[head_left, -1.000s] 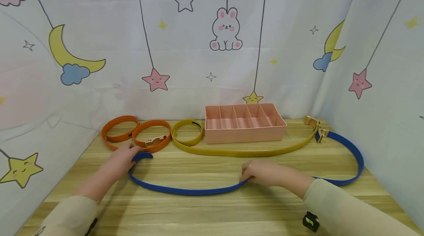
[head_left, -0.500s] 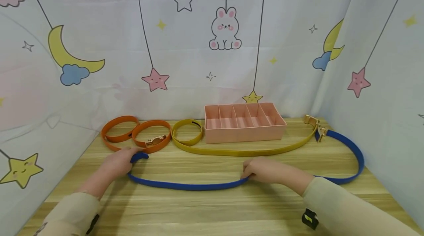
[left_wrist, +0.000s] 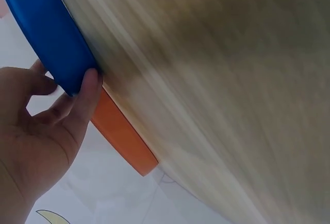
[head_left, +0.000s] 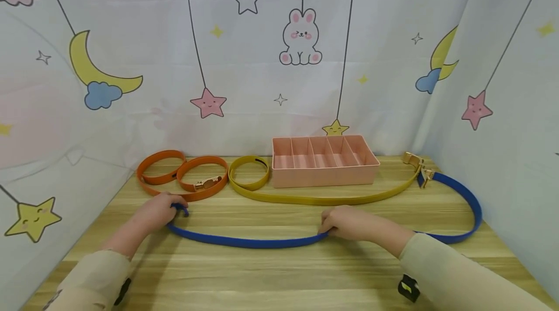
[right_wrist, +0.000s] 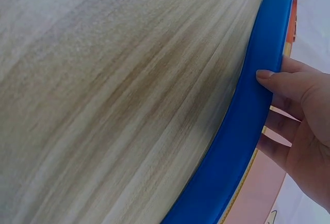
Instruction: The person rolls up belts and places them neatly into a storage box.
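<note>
A blue belt [head_left: 249, 242] stands on its edge across the wooden table, sagging toward me between my hands. My left hand [head_left: 159, 211] pinches it near its tip, which curls out past the fingers. In the left wrist view, thumb and fingers press on both faces of the blue strap [left_wrist: 49, 28]. Around its middle stretch, my right hand [head_left: 353, 223] pinches the belt; the right wrist view has the thumb on one face of the strap [right_wrist: 227, 141] and fingers behind. Beyond my right hand, the belt loops back to a gold buckle [head_left: 428, 175] at the far right.
An orange belt [head_left: 159, 163] lies coiled at back left, near my left hand. Beside it a yellow belt [head_left: 305, 200] is partly coiled and stretches right to its gold buckle [head_left: 412, 158]. Behind it stands a pink divided box [head_left: 325, 177], against the patterned curtain [head_left: 244, 58].
At my left hand the belt's free tip has turned downward and shows less. The span between the hands has shifted slightly away from me. My right hand keeps its hold.
</note>
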A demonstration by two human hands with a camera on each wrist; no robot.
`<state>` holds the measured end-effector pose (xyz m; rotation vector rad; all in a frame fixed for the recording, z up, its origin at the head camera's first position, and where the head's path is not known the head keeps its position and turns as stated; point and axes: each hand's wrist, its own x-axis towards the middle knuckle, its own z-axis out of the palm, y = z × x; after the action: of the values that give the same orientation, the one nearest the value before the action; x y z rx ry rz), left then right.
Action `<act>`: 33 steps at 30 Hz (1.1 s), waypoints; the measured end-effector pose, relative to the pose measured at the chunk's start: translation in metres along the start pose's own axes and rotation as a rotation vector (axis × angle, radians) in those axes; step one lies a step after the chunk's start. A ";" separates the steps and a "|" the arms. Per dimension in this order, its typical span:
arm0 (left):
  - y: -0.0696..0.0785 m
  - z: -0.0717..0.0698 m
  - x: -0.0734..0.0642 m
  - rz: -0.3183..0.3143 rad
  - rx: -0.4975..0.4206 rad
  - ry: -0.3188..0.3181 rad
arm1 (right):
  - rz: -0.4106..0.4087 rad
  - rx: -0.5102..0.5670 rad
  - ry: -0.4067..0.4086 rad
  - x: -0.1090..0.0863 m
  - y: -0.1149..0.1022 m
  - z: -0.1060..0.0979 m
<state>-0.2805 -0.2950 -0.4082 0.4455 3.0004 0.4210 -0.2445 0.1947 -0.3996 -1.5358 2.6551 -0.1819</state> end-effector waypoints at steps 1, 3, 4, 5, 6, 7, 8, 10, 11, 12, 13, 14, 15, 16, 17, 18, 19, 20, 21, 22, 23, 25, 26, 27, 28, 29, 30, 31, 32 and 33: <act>0.001 0.000 0.001 -0.023 -0.007 -0.001 | 0.003 0.004 -0.002 0.000 0.000 0.000; 0.002 0.001 0.002 -0.051 -0.003 -0.001 | 0.009 0.008 -0.005 0.000 0.000 0.000; 0.003 0.002 0.003 -0.060 0.010 0.003 | 0.008 0.008 -0.003 0.001 0.000 0.001; 0.004 0.002 0.003 -0.062 0.026 0.008 | 0.006 0.007 -0.002 0.001 0.000 0.000; 0.005 0.003 0.003 -0.065 0.044 0.015 | 0.010 0.008 -0.004 0.001 -0.001 0.000; 0.007 0.003 0.003 -0.066 0.056 0.020 | 0.009 0.006 -0.003 0.001 -0.001 0.000; 0.008 0.003 0.003 -0.068 0.064 0.024 | 0.006 0.004 -0.002 0.001 -0.001 0.000; 0.009 0.002 0.002 -0.083 0.056 0.032 | -0.004 0.002 0.002 0.001 -0.002 -0.001; 0.010 0.002 0.002 -0.093 0.042 0.030 | -0.003 0.004 0.001 0.001 -0.002 -0.001; 0.011 0.001 0.001 -0.109 0.025 0.028 | -0.001 0.007 -0.001 0.001 -0.002 -0.001; 0.011 0.001 0.001 -0.121 0.010 0.027 | -0.004 0.006 0.001 0.001 -0.002 -0.001; 0.011 0.000 0.001 -0.134 -0.006 0.024 | -0.005 0.005 0.003 0.001 -0.001 -0.001; 0.011 0.000 0.001 -0.139 -0.021 0.020 | -0.006 0.005 0.005 0.001 -0.001 -0.001; 0.011 -0.001 0.000 -0.139 -0.031 0.013 | -0.004 0.006 0.005 0.000 -0.001 -0.001; 0.011 -0.001 0.000 -0.135 -0.037 0.006 | -0.002 0.006 0.006 0.000 -0.001 -0.001; 0.010 -0.001 -0.001 -0.124 -0.039 0.002 | -0.001 0.007 0.006 0.000 0.000 0.000; 0.010 -0.001 -0.001 -0.107 -0.039 -0.005 | 0.004 0.008 0.003 0.000 0.000 0.000; 0.009 -0.001 -0.001 -0.089 -0.040 -0.011 | 0.011 0.010 0.000 0.000 0.000 0.000; 0.008 -0.001 -0.002 -0.069 -0.041 -0.021 | 0.020 0.014 -0.004 0.000 0.000 0.000; 0.008 -0.001 -0.003 -0.067 -0.068 -0.038 | 0.028 0.017 -0.008 0.000 0.000 0.000; 0.008 -0.001 -0.004 -0.069 -0.101 -0.054 | 0.036 0.020 -0.012 0.000 0.000 0.000; 0.007 0.000 -0.006 -0.084 -0.186 -0.086 | 0.053 0.026 -0.019 0.001 -0.001 0.000; 0.007 0.000 -0.006 -0.101 -0.233 -0.103 | 0.054 0.028 -0.018 0.001 0.000 0.000; 0.008 0.000 -0.007 -0.118 -0.280 -0.117 | 0.051 0.029 -0.016 0.001 0.000 0.000; 0.008 0.000 -0.007 -0.135 -0.330 -0.126 | 0.046 0.026 -0.012 0.002 0.001 0.001; 0.008 0.000 -0.007 -0.138 -0.359 -0.130 | 0.041 0.023 -0.008 0.002 0.002 0.001; 0.008 0.000 -0.007 -0.139 -0.384 -0.134 | 0.036 0.017 -0.004 0.003 0.003 0.001; 0.008 0.000 -0.007 -0.139 -0.402 -0.138 | 0.032 0.013 -0.002 0.004 0.004 0.001; 0.009 -0.001 -0.007 -0.138 -0.414 -0.142 | 0.026 0.008 0.002 0.004 0.005 0.001; 0.009 -0.002 -0.007 -0.132 -0.422 -0.144 | 0.025 0.002 0.003 0.005 0.006 0.001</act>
<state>-0.2717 -0.2890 -0.4039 0.2271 2.6773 0.9355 -0.2520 0.1935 -0.4017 -1.5023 2.6736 -0.1854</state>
